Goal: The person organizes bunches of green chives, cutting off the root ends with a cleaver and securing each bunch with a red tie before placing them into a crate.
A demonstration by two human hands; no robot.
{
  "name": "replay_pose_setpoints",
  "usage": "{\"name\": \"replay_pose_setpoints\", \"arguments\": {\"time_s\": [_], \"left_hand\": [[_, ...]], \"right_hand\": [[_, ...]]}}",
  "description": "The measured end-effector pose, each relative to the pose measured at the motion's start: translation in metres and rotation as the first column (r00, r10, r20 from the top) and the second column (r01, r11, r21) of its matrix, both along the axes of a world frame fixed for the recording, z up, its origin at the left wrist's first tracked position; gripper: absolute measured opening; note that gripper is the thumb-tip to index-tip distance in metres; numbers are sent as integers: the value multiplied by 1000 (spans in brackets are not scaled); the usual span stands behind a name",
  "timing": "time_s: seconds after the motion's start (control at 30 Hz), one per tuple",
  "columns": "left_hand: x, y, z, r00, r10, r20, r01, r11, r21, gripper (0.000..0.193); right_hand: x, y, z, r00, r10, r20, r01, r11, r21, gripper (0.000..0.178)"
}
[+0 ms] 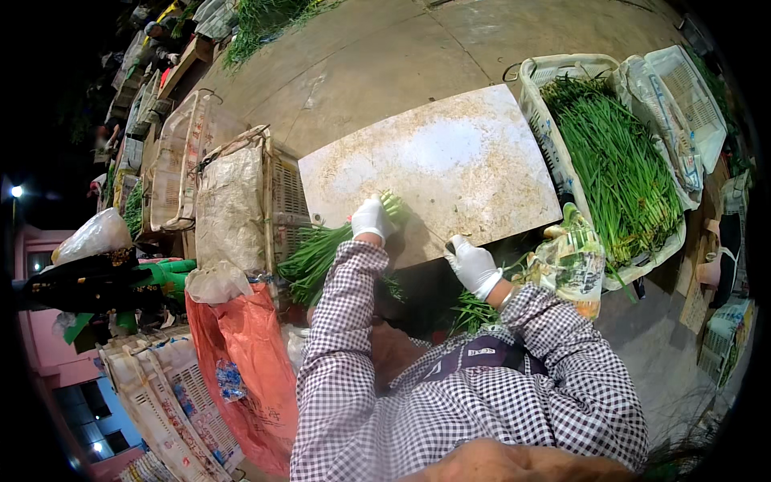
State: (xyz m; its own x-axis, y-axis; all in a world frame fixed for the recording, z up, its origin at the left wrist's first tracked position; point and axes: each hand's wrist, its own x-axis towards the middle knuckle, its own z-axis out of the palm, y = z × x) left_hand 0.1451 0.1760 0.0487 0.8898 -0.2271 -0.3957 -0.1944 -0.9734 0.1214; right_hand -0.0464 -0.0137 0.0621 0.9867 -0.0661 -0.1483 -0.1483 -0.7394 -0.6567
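I find the left hand [371, 220] closed round the chive-like bunch [320, 252] at the near-left edge of the white board [450, 153], cannot tell whether the right hand [475, 267] grips anything, and advise a firm, uncrushing hold with pale ends [392, 204] even.

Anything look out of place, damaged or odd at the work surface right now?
Yes: the white board looks grimy, with brown smears and specks over much of its top, leaving clean white only in patches. The green bunch in the left hand shows no obvious damage.
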Motion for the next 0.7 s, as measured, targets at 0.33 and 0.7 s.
{"name": "replay_pose_setpoints", "arguments": {"time_s": [0.33, 0.7], "left_hand": [[6, -8, 19, 991, 37, -128, -39, 999, -13, 73], [10, -1, -6, 998, 28, -52, -30, 999, -31, 70]], "right_hand": [[5, 15, -7, 995, -60, -78, 59, 998, -16, 19], [25, 21, 9, 972, -9, -233, 14, 1000, 19, 20]]}}
